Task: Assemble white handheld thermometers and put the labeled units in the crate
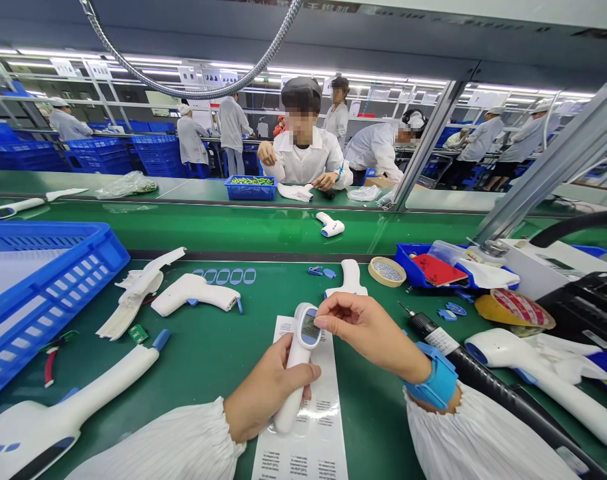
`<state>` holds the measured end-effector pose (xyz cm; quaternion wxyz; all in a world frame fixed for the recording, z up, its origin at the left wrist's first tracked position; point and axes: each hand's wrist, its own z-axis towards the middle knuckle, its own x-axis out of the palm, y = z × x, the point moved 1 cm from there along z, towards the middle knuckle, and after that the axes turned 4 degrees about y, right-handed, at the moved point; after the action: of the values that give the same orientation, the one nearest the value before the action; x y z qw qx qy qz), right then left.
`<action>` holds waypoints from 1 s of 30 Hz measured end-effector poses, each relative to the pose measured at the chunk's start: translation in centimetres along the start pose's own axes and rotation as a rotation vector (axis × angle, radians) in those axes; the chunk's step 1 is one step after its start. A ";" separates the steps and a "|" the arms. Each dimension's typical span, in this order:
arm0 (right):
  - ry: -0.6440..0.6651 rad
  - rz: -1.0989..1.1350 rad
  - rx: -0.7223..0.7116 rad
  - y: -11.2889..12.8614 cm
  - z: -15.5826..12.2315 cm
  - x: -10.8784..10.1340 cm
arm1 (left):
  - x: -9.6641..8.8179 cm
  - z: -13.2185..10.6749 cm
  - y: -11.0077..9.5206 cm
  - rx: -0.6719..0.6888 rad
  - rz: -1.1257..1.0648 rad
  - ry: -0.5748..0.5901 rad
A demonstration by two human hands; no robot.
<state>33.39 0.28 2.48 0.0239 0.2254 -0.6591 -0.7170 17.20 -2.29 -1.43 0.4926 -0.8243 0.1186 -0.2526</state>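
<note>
Upright in my left hand (266,387) is a white infrared thermometer (301,353), its handle wrapped by my fingers and thumb. Its grey display (310,327) with a blue surround faces me. My right hand (366,327) has thumb and index finger pinched together at the display's right edge; whatever may be between them is too small to make out. Beneath the thermometer lies a white sheet of printed labels (303,460). Just behind my right hand is another white thermometer body (350,275), partly covered by the hand.
Thermometer bodies (196,293) and open shell halves (138,293) lie at left beside a blue basket (108,250). To the right are a screw dish (387,271), a blue parts tray (408,257) and a black electric screwdriver (463,360). A co-worker (303,153) sits across the green belt (233,230).
</note>
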 end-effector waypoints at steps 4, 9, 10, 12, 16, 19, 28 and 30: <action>-0.003 -0.013 -0.005 -0.1 0.0 0.0 | 0.1 0.0 -0.1 -0.002 0.002 0.003; -0.009 -0.026 -0.013 -0.2 0.0 0.2 | 0.3 -0.1 -0.2 -0.008 0.018 0.004; -0.011 -0.027 -0.014 -0.2 0.0 0.2 | 0.3 -0.1 -0.2 -0.005 0.017 0.005; -0.010 -0.025 -0.017 -0.2 0.0 0.2 | 0.3 0.0 -0.2 0.000 0.012 0.007; -0.005 -0.005 -0.020 -0.1 0.0 0.1 | 0.2 0.0 -0.1 -0.008 0.009 0.011; 0.006 0.024 -0.018 0.2 0.0 -0.1 | 0.2 0.0 -0.1 -0.004 0.020 0.009; 0.038 0.087 0.001 0.3 -0.1 -0.1 | 0.0 0.2 0.2 0.010 0.022 0.018; 0.038 0.084 0.003 0.2 -0.1 0.0 | 0.0 0.2 0.2 0.012 0.023 0.014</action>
<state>33.37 0.18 2.65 0.0662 0.2109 -0.6685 -0.7101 17.31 -2.20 -1.72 0.4997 -0.8180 0.1299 -0.2534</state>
